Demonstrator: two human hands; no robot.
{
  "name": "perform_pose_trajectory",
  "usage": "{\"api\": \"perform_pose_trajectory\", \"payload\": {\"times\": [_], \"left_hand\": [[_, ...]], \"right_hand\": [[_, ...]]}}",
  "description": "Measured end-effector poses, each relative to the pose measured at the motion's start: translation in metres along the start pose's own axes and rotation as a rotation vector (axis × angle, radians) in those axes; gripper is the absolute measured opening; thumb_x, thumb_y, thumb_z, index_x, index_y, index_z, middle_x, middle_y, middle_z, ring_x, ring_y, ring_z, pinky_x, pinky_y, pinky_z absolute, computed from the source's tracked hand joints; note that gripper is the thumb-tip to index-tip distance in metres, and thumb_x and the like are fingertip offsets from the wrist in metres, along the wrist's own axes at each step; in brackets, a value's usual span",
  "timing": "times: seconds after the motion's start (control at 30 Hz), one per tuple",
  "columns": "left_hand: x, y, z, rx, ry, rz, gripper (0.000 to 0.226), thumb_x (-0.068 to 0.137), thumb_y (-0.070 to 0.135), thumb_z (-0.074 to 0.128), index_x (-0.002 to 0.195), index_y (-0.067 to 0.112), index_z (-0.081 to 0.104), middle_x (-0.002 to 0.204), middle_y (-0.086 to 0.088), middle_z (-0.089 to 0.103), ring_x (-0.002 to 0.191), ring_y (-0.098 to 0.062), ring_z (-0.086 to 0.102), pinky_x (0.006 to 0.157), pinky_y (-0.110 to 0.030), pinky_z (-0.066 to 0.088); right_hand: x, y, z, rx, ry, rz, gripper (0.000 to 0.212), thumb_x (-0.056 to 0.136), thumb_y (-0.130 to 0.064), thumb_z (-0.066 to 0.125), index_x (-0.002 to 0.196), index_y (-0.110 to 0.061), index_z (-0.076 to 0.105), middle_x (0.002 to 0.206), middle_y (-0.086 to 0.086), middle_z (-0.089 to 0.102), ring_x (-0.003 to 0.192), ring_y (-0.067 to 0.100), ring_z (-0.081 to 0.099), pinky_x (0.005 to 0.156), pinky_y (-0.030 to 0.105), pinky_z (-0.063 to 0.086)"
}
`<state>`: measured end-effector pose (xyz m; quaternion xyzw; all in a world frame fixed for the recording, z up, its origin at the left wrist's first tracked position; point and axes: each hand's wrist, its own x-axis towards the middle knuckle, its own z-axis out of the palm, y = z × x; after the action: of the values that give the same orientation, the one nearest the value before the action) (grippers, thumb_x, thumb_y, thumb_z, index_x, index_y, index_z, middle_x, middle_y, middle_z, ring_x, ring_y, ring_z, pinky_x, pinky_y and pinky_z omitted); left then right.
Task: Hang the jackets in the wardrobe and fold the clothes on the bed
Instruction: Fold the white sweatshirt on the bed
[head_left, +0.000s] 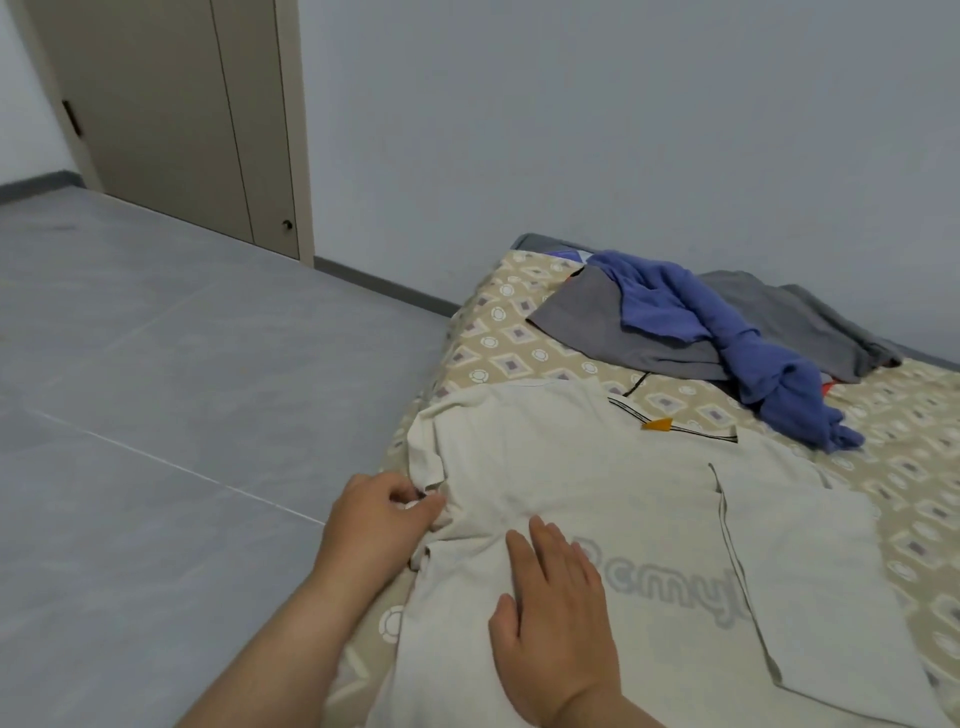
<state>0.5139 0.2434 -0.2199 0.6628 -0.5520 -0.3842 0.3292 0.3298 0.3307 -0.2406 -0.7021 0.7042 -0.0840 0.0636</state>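
T-shirt (545, 467) flat on bed (519, 338); right hand (556, 613), fingers (545, 545) straight, pins it; left hand (374, 525) apparently pinches sleeve (426, 462) for folding inward.

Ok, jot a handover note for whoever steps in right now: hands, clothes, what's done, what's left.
Left hand: pinches the cream T-shirt by the sleeve at the edge of the bed.
Right hand: flat on the shirt's front, fingers straight.
Grey garment and blue garment: heaped unfolded at the bed's far end.
Done: shirt spread out; its other side looks folded in.
Left: fold in this sleeve, finish the shirt, then fold the heap. No jackets in view.
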Motion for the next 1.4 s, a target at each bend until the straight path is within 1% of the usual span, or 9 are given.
{"api": "perform_pose_trajectory", "payload": {"times": [0.33,0.57,0.77,0.9,1.03,1.13,1.23,1.3,1.4], "left_hand": [[0.010,-0.014,-0.037,-0.667,0.111,-0.244,0.029,0.102,0.011,0.040,0.073,0.014,0.039,0.072,-0.009,0.040,0.059,-0.019,0.041,0.054,-0.031,0.037],[-0.025,-0.051,-0.065,-0.548,-0.179,-0.576,0.018,0.087,0.010,0.060,0.070,0.013,0.053,0.054,-0.002,0.046,0.042,-0.012,0.035,0.042,-0.017,0.028],[0.048,-0.005,-0.048,-0.488,-0.168,-0.357,0.017,0.090,0.026,0.068,0.092,0.009,0.063,0.084,-0.007,0.060,0.070,-0.018,0.053,0.061,-0.027,0.046],[0.075,0.011,-0.023,-0.263,-0.498,-0.457,0.035,0.086,0.040,0.073,0.106,0.012,0.068,0.092,-0.003,0.073,0.078,-0.019,0.066,0.065,-0.024,0.050],[0.092,0.007,-0.021,-0.172,-0.587,-0.411,0.026,0.089,0.034,0.071,0.105,0.014,0.068,0.096,-0.002,0.075,0.086,-0.020,0.069,0.076,-0.030,0.054],[0.103,0.013,-0.033,-0.199,-0.533,-0.275,0.017,0.093,0.026,0.066,0.104,0.012,0.068,0.086,-0.001,0.076,0.075,-0.017,0.070,0.066,-0.025,0.051],[0.135,0.038,-0.056,-0.084,-0.186,-0.057,0.018,0.092,0.025,0.063,0.078,0.014,0.058,0.056,0.002,0.062,0.051,-0.014,0.057,0.046,-0.020,0.039],[0.160,0.054,-0.069,0.153,0.087,0.124,0.029,0.090,0.031,0.063,0.071,0.017,0.046,0.067,0.000,0.051,0.063,-0.021,0.050,0.050,-0.028,0.032],[0.166,0.046,-0.057,0.445,0.133,0.172,0.022,0.090,0.034,0.063,0.085,0.017,0.050,0.089,-0.005,0.055,0.092,-0.034,0.056,0.070,-0.037,0.041]], "right_hand": [[-0.004,-0.002,-0.004,-0.052,0.000,0.016,0.070,0.087,-0.043,0.023,0.155,-0.033,0.017,0.165,-0.010,0.006,0.150,0.006,-0.002,0.117,0.023,-0.017],[-0.003,-0.006,-0.007,-0.047,-0.020,-0.013,0.069,0.089,-0.042,0.026,0.156,-0.028,0.020,0.165,-0.007,0.008,0.151,0.009,0.002,0.117,0.024,-0.015],[-0.004,-0.015,-0.018,-0.040,0.091,0.044,0.056,0.068,-0.023,0.057,0.119,-0.007,0.071,0.129,0.014,0.065,0.117,0.031,0.064,0.102,0.037,0.031],[-0.003,-0.013,-0.015,-0.065,0.109,0.023,0.059,0.071,-0.030,0.045,0.117,-0.005,0.071,0.127,0.015,0.066,0.116,0.033,0.065,0.100,0.039,0.032],[-0.003,-0.008,-0.011,-0.077,0.063,0.030,0.058,0.073,-0.029,0.049,0.124,-0.008,0.068,0.134,0.012,0.062,0.122,0.030,0.060,0.104,0.039,0.029],[-0.002,-0.006,-0.010,-0.076,0.027,0.026,0.062,0.075,-0.033,0.042,0.128,-0.010,0.065,0.137,0.011,0.059,0.126,0.028,0.058,0.106,0.038,0.027],[-0.004,-0.005,-0.009,-0.082,0.016,0.030,0.061,0.077,-0.034,0.042,0.130,-0.012,0.064,0.139,0.009,0.058,0.127,0.026,0.057,0.108,0.037,0.026],[-0.004,-0.004,-0.008,-0.088,0.008,0.033,0.061,0.078,-0.035,0.042,0.131,-0.013,0.062,0.140,0.007,0.058,0.128,0.024,0.056,0.109,0.036,0.025],[-0.004,-0.004,-0.009,-0.087,0.007,0.042,0.061,0.078,-0.035,0.042,0.131,-0.012,0.063,0.139,0.008,0.058,0.128,0.025,0.056,0.109,0.036,0.024]]}}
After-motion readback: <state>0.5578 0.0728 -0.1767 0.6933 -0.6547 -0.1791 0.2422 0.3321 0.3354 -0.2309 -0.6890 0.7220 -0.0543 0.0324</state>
